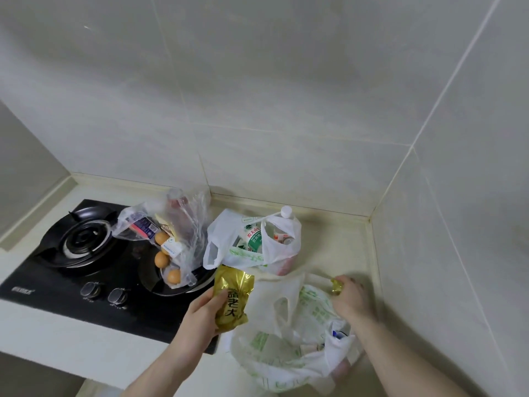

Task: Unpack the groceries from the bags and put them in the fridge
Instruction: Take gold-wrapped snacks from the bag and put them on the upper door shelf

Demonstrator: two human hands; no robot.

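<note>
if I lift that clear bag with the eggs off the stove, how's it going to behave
The clear bag looks thin and crumpled, so it will probably sag. The loose eggs inside could roll together and crack. It lies partly on the stove burner, so its film might snag when pulled.

Pale tiled walls (286, 96) meet in a far right corner above a cream counter (337, 242); a black gas stove (71, 270) sits left.

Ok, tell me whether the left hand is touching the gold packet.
Touching. The head view shows the left hand with fingers curled round the gold packet, holding it above the stove edge.
</note>
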